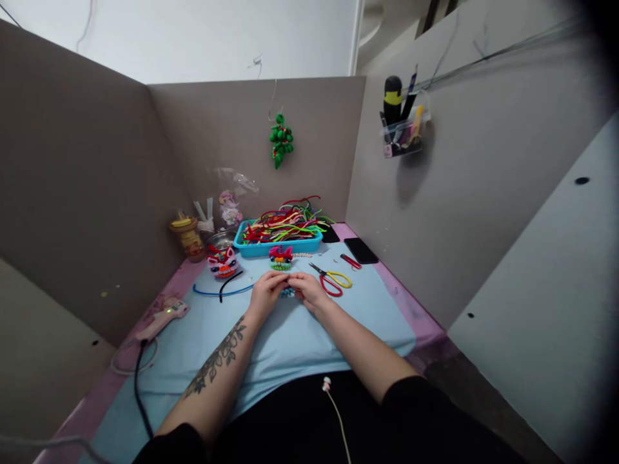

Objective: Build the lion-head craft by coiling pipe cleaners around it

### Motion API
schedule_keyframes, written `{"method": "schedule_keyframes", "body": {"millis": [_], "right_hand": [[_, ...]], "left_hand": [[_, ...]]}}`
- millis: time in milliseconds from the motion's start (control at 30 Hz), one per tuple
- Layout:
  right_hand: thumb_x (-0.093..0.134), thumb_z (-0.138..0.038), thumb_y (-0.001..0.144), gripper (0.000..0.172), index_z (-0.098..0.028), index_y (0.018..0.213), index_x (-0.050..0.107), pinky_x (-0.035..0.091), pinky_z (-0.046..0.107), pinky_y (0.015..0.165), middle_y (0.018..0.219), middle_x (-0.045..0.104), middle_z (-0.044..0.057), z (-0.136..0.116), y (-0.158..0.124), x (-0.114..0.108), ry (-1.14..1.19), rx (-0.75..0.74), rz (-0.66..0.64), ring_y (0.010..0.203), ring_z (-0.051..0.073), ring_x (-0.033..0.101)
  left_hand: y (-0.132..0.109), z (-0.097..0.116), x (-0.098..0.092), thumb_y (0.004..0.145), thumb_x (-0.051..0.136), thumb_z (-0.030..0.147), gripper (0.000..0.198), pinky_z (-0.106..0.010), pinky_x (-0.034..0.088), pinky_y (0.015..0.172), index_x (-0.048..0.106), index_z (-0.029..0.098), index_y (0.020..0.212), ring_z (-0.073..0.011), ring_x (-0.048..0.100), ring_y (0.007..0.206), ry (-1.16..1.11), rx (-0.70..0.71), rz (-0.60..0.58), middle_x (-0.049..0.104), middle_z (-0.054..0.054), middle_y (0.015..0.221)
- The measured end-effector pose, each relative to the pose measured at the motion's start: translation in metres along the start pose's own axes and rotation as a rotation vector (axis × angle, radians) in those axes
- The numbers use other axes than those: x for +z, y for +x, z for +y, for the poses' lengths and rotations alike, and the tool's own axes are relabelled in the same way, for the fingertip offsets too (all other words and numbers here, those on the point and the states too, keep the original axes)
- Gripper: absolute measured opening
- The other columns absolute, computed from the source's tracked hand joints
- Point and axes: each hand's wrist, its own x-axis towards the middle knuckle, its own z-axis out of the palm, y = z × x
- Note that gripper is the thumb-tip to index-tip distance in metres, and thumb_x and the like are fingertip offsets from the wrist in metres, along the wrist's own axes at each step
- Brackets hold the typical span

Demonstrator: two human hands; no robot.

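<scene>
My left hand [267,292] and my right hand [308,291] meet above the blue cloth, fingertips pinched together around a small blue piece [287,292] that is mostly hidden. Just beyond them sits a red, blue and green figure [281,258]. A pink and red figure [223,263] stands to the left, beside a blue cord [213,294] and a short black cord [222,293]. Close to my right hand lie scissors [333,280] with one red and one yellow handle, their blades apart.
A blue tray [278,247] of colourful cords stands at the back. On the right are a red cutter [351,261] and a black phone [361,251]. A pink corded tool [164,319] and a brown cup [188,240] are on the left. Grey partitions [232,135] surround the table.
</scene>
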Motion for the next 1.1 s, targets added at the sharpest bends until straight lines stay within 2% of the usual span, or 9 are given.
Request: {"method": "schedule_keyframes", "body": {"millis": [300, 533, 700, 833, 1000, 1100], "right_hand": [[0.072, -0.031, 0.051, 0.022, -0.016, 0.06, 0.059, 0.015, 0.02, 0.041, 0.047, 0.042, -0.007, -0.002, -0.002, 0.001, 0.0, -0.017, 0.004, 0.043, 0.004, 0.03], [0.074, -0.033, 0.051, 0.025, -0.015, 0.06, 0.06, 0.014, 0.02, 0.041, 0.048, 0.046, -0.006, 0.002, 0.0, 0.0, -0.022, -0.033, 0.004, 0.041, 0.003, 0.029], [0.075, -0.032, 0.05, 0.025, -0.014, 0.062, 0.062, 0.014, 0.02, 0.042, 0.049, 0.049, -0.005, 0.002, 0.0, -0.001, -0.025, -0.032, 0.013, 0.041, 0.003, 0.03], [0.072, -0.031, 0.052, 0.022, -0.015, 0.062, 0.061, 0.016, 0.02, 0.043, 0.05, 0.05, -0.005, 0.002, 0.0, 0.0, -0.053, -0.048, 0.009, 0.043, 0.004, 0.031], [0.069, -0.034, 0.057, 0.021, -0.016, 0.063, 0.061, 0.023, 0.021, 0.045, 0.051, 0.049, -0.005, 0.003, 0.002, -0.002, -0.131, -0.12, 0.068, 0.045, 0.006, 0.033], [0.067, -0.034, 0.061, 0.02, -0.016, 0.068, 0.064, 0.031, 0.022, 0.051, 0.056, 0.052, -0.004, 0.001, 0.004, -0.009, -0.222, -0.223, 0.085, 0.051, 0.008, 0.04]], "left_hand": [[0.002, 0.007, -0.004, 0.076, 0.063, 0.022, 0.014, -0.032, 0.05, 0.076, 0.074, 0.023, 0.085, -0.0183, 0.062, 0.08, -0.083, -0.084, 0.044, 0.069, -0.007, 0.088], [0.002, 0.005, -0.004, 0.074, 0.065, 0.022, 0.012, -0.031, 0.05, 0.071, 0.075, 0.023, 0.08, -0.0173, 0.063, 0.073, -0.132, -0.085, 0.064, 0.069, -0.006, 0.08], [0.003, 0.002, -0.004, 0.073, 0.066, 0.023, 0.01, -0.032, 0.05, 0.073, 0.075, 0.022, 0.078, -0.018, 0.063, 0.074, -0.128, -0.1, 0.055, 0.07, -0.006, 0.08], [0.004, 0.002, -0.003, 0.072, 0.067, 0.023, 0.012, -0.033, 0.049, 0.078, 0.074, 0.022, 0.081, -0.0195, 0.063, 0.081, -0.132, -0.106, 0.033, 0.07, -0.007, 0.086], [0.005, 0.006, -0.003, 0.069, 0.069, 0.025, 0.033, -0.025, 0.047, 0.06, 0.069, 0.021, 0.101, -0.0143, 0.059, 0.07, -0.171, -0.197, 0.005, 0.068, -0.007, 0.098], [0.007, 0.003, -0.011, 0.071, 0.066, 0.028, 0.031, -0.022, 0.045, 0.058, 0.068, 0.019, 0.1, -0.0137, 0.057, 0.071, -0.128, -0.224, 0.095, 0.066, -0.007, 0.097]]}}
